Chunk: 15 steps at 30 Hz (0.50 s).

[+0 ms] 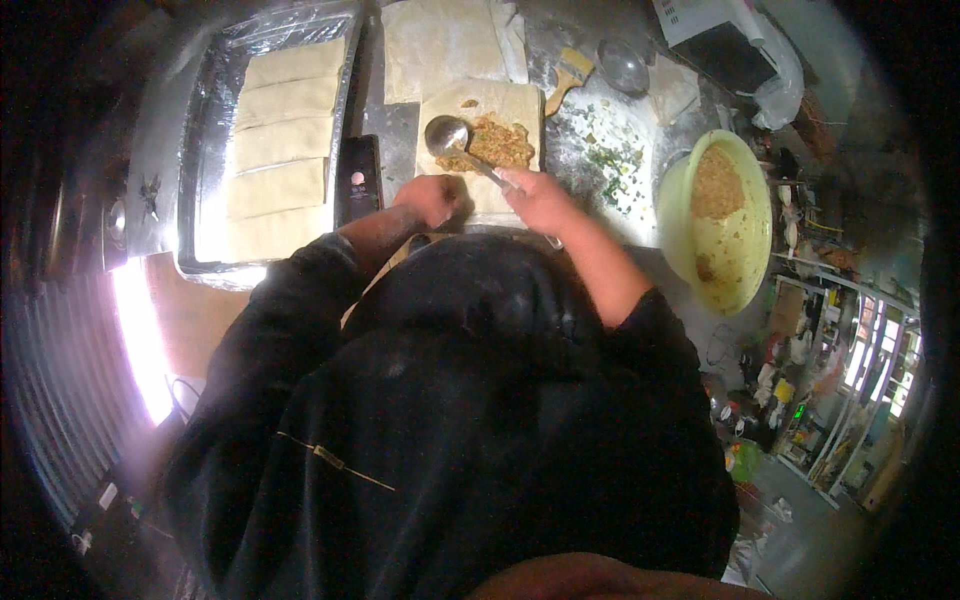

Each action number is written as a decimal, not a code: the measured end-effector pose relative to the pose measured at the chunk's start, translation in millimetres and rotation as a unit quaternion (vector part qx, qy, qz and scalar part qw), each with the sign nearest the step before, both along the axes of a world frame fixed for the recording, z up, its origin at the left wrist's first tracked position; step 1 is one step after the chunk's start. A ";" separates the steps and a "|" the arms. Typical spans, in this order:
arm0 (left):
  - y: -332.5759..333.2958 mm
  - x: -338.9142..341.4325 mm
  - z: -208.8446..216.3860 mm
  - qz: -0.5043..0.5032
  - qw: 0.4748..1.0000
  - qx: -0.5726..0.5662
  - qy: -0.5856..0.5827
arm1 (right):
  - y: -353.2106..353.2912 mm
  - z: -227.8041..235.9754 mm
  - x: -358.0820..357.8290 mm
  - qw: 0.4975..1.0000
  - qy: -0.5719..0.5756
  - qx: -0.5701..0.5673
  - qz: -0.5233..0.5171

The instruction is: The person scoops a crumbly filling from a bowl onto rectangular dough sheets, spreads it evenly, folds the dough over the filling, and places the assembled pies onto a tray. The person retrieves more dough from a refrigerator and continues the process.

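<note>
My right hand (540, 203) grips the handle of a metal ladle (447, 134). The ladle's round bowl rests on brown minced filling (503, 145), which is spread over the middle of a square dough sheet (432, 104). At the sheet's near left edge is my left hand (432, 200), its fingers curled closed; what they hold, if anything, is hidden. More floury dough sheets (450, 45) lie stacked just beyond. A phone (358, 180) with its screen lit lies left of my left hand.
On the left, a plastic-lined tray (186, 215) holds several folded dough pieces (280, 165). Right of the dough are a pastry brush (571, 72), a small dark bowl (622, 66), and flour with green scraps (620, 165). A pale green basin (673, 215) of filling stands farther right.
</note>
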<state>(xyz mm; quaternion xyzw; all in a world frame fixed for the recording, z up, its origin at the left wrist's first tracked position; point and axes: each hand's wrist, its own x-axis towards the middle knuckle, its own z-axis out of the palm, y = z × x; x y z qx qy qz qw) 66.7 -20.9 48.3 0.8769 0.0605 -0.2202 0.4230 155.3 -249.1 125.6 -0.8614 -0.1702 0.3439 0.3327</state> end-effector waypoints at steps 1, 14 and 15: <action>0.3 -1.5 -0.1 -0.004 1.000 0.002 -0.005 | -3.7 -3.2 -1.5 0.991 -0.111 -0.028 0.070; -2.6 -15.3 4.4 0.002 0.999 0.026 -0.032 | -20.5 4.5 -20.7 0.996 -0.056 0.044 0.057; -2.6 -16.5 2.4 -0.002 0.999 0.024 -0.049 | -18.8 7.8 -21.4 0.983 -0.129 0.058 0.118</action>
